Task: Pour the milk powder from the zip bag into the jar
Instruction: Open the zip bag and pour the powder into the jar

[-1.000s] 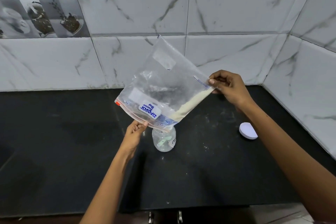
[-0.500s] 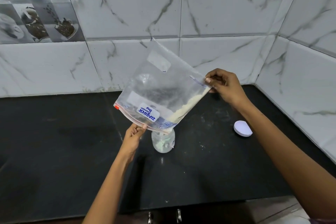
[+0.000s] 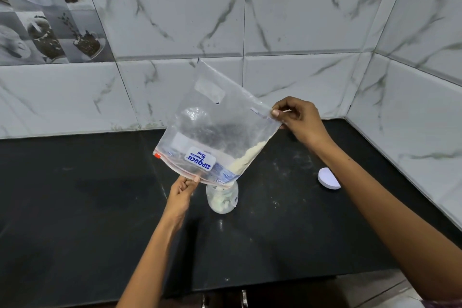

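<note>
A clear zip bag point(image 3: 215, 130) with a blue and white label hangs upside down and tilted over a small clear jar point(image 3: 222, 199) on the black counter. Pale milk powder point(image 3: 246, 159) lies along the bag's lower right edge and runs toward its open corner, which sits right at the jar's mouth. Some powder lies inside the jar. My left hand point(image 3: 181, 190) pinches the zip edge just left of the jar. My right hand point(image 3: 297, 119) pinches the bag's raised bottom corner, higher and to the right.
A white round lid point(image 3: 328, 178) lies on the black counter point(image 3: 87, 207) to the right of the jar. Marble-look tiled walls meet in a corner at the back right. The counter's front edge runs below my forearms.
The powder streak along the bag's edge has grown shorter and slid down toward the jar. Both hands keep the same grip on the bag, and the view has shifted slightly.
</note>
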Tool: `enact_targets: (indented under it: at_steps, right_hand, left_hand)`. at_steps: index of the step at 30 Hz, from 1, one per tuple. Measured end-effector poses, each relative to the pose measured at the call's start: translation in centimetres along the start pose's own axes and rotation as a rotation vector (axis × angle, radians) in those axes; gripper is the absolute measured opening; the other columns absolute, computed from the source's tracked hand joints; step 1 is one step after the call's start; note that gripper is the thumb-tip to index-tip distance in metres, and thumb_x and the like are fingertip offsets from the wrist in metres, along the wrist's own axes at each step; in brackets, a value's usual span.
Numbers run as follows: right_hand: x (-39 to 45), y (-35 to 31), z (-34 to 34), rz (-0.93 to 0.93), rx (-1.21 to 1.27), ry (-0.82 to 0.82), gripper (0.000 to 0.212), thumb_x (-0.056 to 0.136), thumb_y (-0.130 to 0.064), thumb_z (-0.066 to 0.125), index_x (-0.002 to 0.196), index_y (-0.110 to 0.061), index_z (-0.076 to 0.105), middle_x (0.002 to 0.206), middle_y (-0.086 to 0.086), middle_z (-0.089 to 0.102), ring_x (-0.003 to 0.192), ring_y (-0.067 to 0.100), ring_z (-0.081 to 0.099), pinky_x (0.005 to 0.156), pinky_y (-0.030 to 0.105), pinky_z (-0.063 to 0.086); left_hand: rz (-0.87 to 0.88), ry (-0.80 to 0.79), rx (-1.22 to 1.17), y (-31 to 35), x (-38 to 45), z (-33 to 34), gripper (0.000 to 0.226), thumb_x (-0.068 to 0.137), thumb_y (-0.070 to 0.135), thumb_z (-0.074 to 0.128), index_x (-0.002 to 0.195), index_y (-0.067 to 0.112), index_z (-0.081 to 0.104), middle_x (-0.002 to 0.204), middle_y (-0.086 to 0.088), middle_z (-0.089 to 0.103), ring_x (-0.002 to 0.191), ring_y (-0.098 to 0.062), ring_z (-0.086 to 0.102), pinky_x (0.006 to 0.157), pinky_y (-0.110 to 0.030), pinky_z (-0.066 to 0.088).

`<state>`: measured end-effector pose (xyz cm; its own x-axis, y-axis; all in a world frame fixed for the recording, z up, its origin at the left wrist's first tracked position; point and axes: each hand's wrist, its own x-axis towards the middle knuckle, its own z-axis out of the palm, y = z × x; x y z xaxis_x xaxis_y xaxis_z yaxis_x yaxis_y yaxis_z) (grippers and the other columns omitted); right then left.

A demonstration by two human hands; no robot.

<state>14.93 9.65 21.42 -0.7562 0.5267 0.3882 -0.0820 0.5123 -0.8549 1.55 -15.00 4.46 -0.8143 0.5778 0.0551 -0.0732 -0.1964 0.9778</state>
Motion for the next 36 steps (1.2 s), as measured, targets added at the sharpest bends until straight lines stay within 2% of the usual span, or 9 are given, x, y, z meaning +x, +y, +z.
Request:
enact_targets:
  at_steps: [2,5,8,11,16,22,27,33,36]
  right_hand:
    - [-0.4,0.2,0.1,0.011,-0.039,-0.057,0.015,0.08,-0.015,0.074,0.092,-0.011,0.067,0.084,-0.004,0.068,0.069,-0.002,0.064,0.063,0.008,0.048]
    - [-0.6,0.8,-0.7,0.067,-0.115,-0.115,0.031,0.073,-0.015,0.08,0.101,-0.011,0.068,0.091,-0.002,0.069,0.081,0.005,0.064,0.069,0.007,0.046]
    - [-0.8,1.5,-1.4,0.197,-0.091,-0.199,0.027,0.074,-0.013,0.08,0.098,-0.012,0.069,0.087,-0.002,0.068,0.082,0.013,0.064,0.07,0.016,0.053]
    - [-1.0,1.9,-1.5,0.324,-0.014,-0.174,0.024,0.078,-0.007,0.075,0.101,-0.004,0.069,0.1,0.013,0.069,0.092,0.023,0.068,0.074,0.026,0.059]
    - [-0.8,0.4,-0.3,0.132,-0.063,-0.052,0.013,0.078,-0.008,0.075,0.087,0.002,0.071,0.075,0.008,0.068,0.072,0.012,0.068,0.065,0.015,0.055]
    - [-0.2,-2.4,1.6,-0.069,-0.226,-0.019,0.01,0.077,-0.011,0.075,0.083,-0.003,0.072,0.073,0.013,0.069,0.072,0.027,0.068,0.072,0.034,0.054]
    - [-0.2,-3.3,2.4,-0.114,-0.273,-0.039,0.007,0.077,-0.014,0.076,0.077,-0.009,0.071,0.056,-0.004,0.062,0.055,0.006,0.058,0.054,0.011,0.04]
    - [0.3,-3.7,2.3,-0.112,-0.278,-0.019,0.012,0.078,-0.013,0.075,0.078,-0.002,0.069,0.06,0.009,0.064,0.057,0.024,0.062,0.059,0.027,0.048]
    - [0.2,-3.9,2.5,-0.118,-0.293,-0.039,0.011,0.078,-0.013,0.075,0.076,-0.005,0.068,0.057,-0.004,0.061,0.059,0.019,0.063,0.057,0.013,0.044]
  left_hand:
    - [-0.001,-0.002,0.005,-0.1,-0.1,0.0,0.023,0.095,0.012,0.054,0.117,0.011,0.062,0.115,0.003,0.072,0.113,-0.009,0.063,0.096,-0.022,0.046]
    - [0.001,0.004,0.007,-0.2,-0.2,0.0,0.024,0.095,0.013,0.055,0.118,0.012,0.062,0.115,0.003,0.072,0.114,-0.009,0.063,0.098,-0.025,0.043]
    - [0.005,0.005,0.002,-0.1,-0.3,0.2,0.025,0.095,0.012,0.054,0.119,0.014,0.061,0.117,0.003,0.071,0.115,-0.009,0.062,0.099,-0.026,0.043]
    - [0.005,0.012,0.003,-0.1,-0.4,0.3,0.025,0.096,0.012,0.053,0.119,0.016,0.062,0.117,0.004,0.071,0.116,-0.009,0.062,0.101,-0.028,0.042]
    - [-0.003,0.052,-0.006,-0.2,-0.6,0.5,0.026,0.096,0.011,0.054,0.121,0.015,0.061,0.119,0.002,0.07,0.116,-0.01,0.061,0.102,-0.03,0.042]
    - [-0.02,0.1,-0.014,-0.4,-0.9,1.1,0.024,0.095,0.012,0.055,0.119,0.014,0.062,0.113,0.005,0.072,0.111,-0.006,0.063,0.104,-0.03,0.041]
    - [-0.03,0.116,-0.022,-0.5,-1.2,1.0,0.025,0.095,0.014,0.056,0.119,0.016,0.062,0.113,0.006,0.072,0.113,-0.007,0.062,0.105,-0.031,0.04]
    - [-0.042,0.119,-0.031,-0.5,-1.3,1.1,0.027,0.095,0.015,0.057,0.121,0.013,0.062,0.116,0.003,0.071,0.116,-0.009,0.061,0.108,-0.035,0.038]
    - [-0.044,0.124,-0.028,-0.5,-1.4,1.1,0.029,0.094,0.016,0.057,0.122,0.012,0.061,0.116,0.003,0.071,0.116,-0.01,0.061,0.109,-0.036,0.038]
